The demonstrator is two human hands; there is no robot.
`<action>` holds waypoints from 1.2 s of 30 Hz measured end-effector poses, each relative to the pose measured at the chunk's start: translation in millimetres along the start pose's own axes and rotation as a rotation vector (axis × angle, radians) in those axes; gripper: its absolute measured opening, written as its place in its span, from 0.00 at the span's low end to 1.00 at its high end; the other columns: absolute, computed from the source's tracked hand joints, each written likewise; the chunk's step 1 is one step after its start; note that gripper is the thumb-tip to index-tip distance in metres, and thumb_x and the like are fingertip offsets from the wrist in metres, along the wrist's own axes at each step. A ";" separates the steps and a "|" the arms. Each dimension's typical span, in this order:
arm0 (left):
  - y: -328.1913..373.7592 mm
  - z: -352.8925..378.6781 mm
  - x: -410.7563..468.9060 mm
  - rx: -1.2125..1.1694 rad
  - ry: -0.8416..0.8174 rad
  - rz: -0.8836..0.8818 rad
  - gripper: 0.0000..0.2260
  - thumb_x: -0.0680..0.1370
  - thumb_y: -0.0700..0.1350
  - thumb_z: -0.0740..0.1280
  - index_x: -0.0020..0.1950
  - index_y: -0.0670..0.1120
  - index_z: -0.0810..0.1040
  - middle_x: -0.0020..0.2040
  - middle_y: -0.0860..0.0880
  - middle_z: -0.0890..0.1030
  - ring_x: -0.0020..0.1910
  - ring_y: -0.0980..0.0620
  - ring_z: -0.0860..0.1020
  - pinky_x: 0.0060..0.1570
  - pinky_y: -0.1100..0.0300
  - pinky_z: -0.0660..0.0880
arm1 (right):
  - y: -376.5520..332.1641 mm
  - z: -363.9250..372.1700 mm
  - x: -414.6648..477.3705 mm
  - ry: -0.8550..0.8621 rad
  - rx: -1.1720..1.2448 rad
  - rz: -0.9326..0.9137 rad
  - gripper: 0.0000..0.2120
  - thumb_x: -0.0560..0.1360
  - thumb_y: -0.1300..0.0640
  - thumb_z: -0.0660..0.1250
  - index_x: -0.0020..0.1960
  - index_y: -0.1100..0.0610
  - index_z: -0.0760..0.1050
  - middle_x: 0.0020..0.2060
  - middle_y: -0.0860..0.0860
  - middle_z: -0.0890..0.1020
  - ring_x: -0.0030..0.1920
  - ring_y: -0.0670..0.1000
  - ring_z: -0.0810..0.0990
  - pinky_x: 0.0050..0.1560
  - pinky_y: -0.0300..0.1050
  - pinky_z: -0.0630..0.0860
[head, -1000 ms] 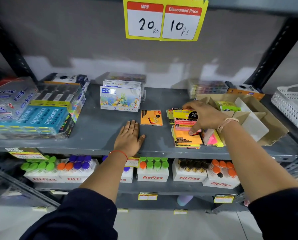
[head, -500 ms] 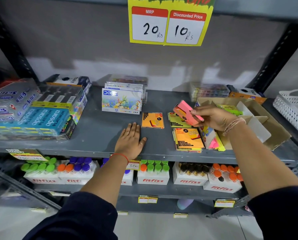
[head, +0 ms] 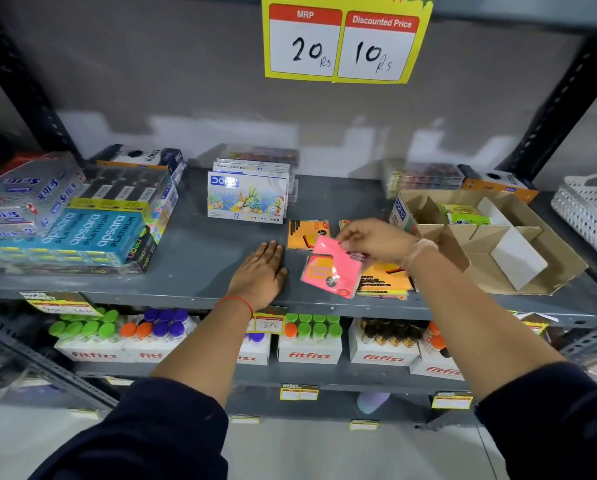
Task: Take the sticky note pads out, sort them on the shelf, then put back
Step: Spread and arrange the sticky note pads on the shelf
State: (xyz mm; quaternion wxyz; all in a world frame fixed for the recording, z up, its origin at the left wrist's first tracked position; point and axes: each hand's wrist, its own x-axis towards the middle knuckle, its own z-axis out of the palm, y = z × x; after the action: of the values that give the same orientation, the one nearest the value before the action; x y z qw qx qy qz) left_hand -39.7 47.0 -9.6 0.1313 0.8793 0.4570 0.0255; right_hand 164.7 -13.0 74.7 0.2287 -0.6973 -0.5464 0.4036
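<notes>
My right hand pinches a pink sticky note pad by its top edge, so it hangs tilted just above the grey shelf. An orange pad lies flat behind it. Another orange-yellow pad stack lies to the right, partly hidden by my wrist. The open cardboard box with dividers stands at the right and holds a green pad. My left hand rests flat on the shelf, palm down, fingers spread, holding nothing.
Oil pastel boxes stand at the back centre. Pencil packs and other stationery fill the left. A white basket sits at the far right. Bottle cartons line the shelf below. A price sign hangs above.
My right hand lifted the pink pad off the pile by the box and carried it left and down toward the shelf front. My left hand stayed flat.
</notes>
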 end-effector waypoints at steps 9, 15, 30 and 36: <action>-3.1 2.6 -2.8 -0.006 0.058 0.013 0.23 0.83 0.48 0.48 0.76 0.44 0.50 0.79 0.47 0.52 0.78 0.51 0.49 0.76 0.59 0.47 | 2.6 42.3 23.0 0.181 -0.556 -0.184 0.11 0.76 0.57 0.64 0.57 0.58 0.79 0.57 0.56 0.81 0.56 0.56 0.79 0.55 0.45 0.76; -3.1 4.0 -3.2 0.066 0.061 0.001 0.23 0.83 0.49 0.47 0.77 0.45 0.48 0.79 0.49 0.49 0.78 0.50 0.45 0.76 0.56 0.42 | -1.0 44.7 2.0 -0.055 -0.728 -0.204 0.33 0.66 0.43 0.72 0.67 0.55 0.72 0.69 0.51 0.72 0.68 0.53 0.71 0.69 0.50 0.69; -3.9 3.1 -0.9 0.057 -0.004 -0.042 0.24 0.83 0.49 0.44 0.77 0.43 0.45 0.79 0.46 0.46 0.78 0.50 0.44 0.76 0.57 0.43 | 3.3 -20.2 -33.8 -0.147 -0.922 0.170 0.41 0.70 0.56 0.72 0.75 0.57 0.54 0.74 0.56 0.64 0.40 0.32 0.82 0.40 0.24 0.74; -4.6 3.4 -0.4 0.061 -0.007 -0.042 0.24 0.83 0.49 0.44 0.77 0.43 0.44 0.79 0.46 0.45 0.78 0.50 0.44 0.77 0.56 0.43 | 9.4 -17.0 -29.9 -0.107 -0.965 0.134 0.41 0.67 0.58 0.75 0.74 0.55 0.58 0.71 0.56 0.69 0.68 0.57 0.69 0.61 0.44 0.71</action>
State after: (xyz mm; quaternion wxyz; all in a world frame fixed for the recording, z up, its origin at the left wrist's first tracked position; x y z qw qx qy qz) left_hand -43.1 48.5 -14.1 0.1067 0.8732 0.4756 0.0058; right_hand 181.6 -42.0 86.5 -0.1753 -0.7356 -0.6361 0.1534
